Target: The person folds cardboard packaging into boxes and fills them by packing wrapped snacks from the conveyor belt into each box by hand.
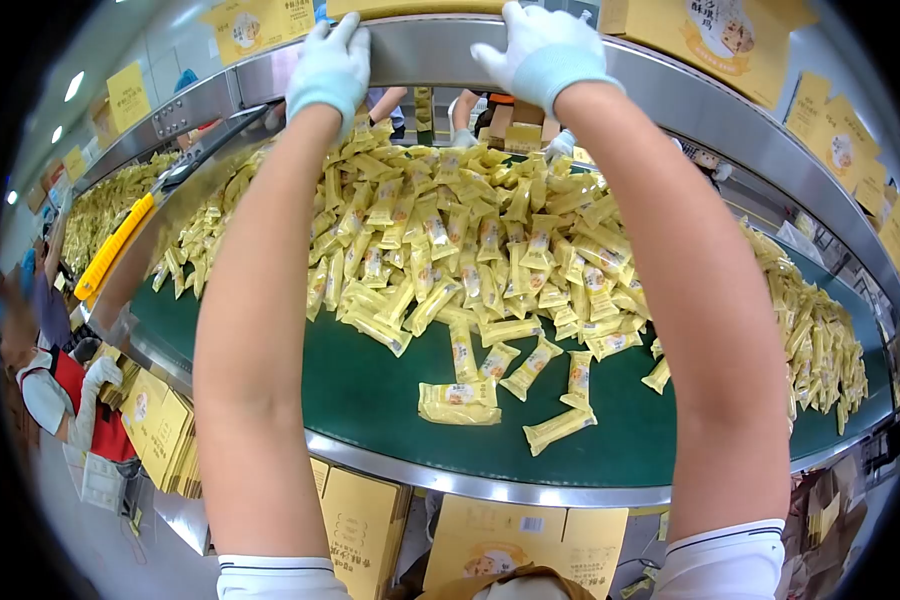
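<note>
Both my arms stretch up over the green conveyor belt (390, 400) to a metal rail (425, 52). My left hand (330, 68), in a white glove with a pale blue cuff, lies on the rail with its fingers extended. My right hand (548, 52), gloved the same way, rests further right, thumb apart from the fingers. Between the hands, the lower edge of a yellow carton (420, 10) shows above the rail. Some fingertips are near it; whether they press on it I cannot tell. Below lies a large heap of yellow wrapped snack packets (490, 235).
Printed yellow cartons (725, 40) stand along the upper shelf. A yellow-handled tool (115, 245) lies at the belt's left. Flat cartons (525, 535) stand below the near edge. A person in a red apron (110, 430) is at left; gloved hands (562, 143) work across the belt.
</note>
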